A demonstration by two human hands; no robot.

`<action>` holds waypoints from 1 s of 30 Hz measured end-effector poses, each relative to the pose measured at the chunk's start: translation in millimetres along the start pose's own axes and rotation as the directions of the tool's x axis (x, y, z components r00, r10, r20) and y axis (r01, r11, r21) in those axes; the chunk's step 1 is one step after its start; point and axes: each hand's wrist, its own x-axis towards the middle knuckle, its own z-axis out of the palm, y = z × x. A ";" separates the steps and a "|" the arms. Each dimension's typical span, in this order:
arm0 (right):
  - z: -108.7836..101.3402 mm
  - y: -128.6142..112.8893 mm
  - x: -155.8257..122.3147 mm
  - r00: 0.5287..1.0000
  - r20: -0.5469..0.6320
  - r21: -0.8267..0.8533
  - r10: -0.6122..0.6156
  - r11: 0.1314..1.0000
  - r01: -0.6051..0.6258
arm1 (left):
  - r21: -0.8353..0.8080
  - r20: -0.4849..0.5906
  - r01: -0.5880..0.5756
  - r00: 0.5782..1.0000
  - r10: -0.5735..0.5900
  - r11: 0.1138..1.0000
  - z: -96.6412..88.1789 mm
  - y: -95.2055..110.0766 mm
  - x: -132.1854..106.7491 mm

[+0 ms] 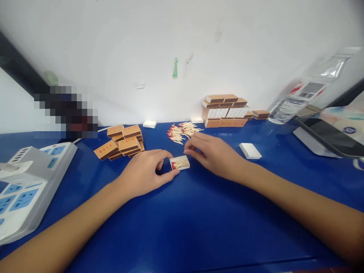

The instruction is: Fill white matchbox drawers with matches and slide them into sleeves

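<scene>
A small white matchbox tray [184, 165] with red-tipped matches [179, 163] inside rests on the blue table. My left hand [148, 170] grips its left end between thumb and fingers. Just right of the tray hovers my right hand [212, 153], its thumb and fingertips pinched together; what they hold, if anything, is too small to make out. Behind both hands lies a loose pile of matches [182, 131], heads mostly toward the left. The right fingertips are close to the pile's front edge.
Orange matchboxes [126, 142] lie heaped on the left; more form a stack [226, 112] against the wall. White trays [250, 151] lie about. A power strip [54, 182] is at left; a water bottle [308, 91] and a phone [332, 134] are at right.
</scene>
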 end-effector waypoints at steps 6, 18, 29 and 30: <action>-3.3 53.0 2.0 0.979 -0.012 -0.102 0.204 0.974 -0.204 | 0.001 0.000 -0.001 1.000 0.001 1.000 -0.6 -0.3 -0.4; -7.1 24.3 2.2 0.995 0.059 0.034 0.080 0.996 -0.083 | -0.001 -0.001 0.000 1.000 0.000 1.000 -0.7 0.3 0.1; 0.9 -2.9 0.9 0.998 -0.046 0.019 -0.049 0.999 0.050 | 0.006 -0.014 -0.017 1.000 0.017 1.000 0.7 -2.2 -0.1; -1.3 5.7 1.9 0.997 -0.071 -0.024 -0.021 1.000 0.020 | 0.005 -0.012 -0.016 1.000 0.016 1.000 0.8 -2.5 0.0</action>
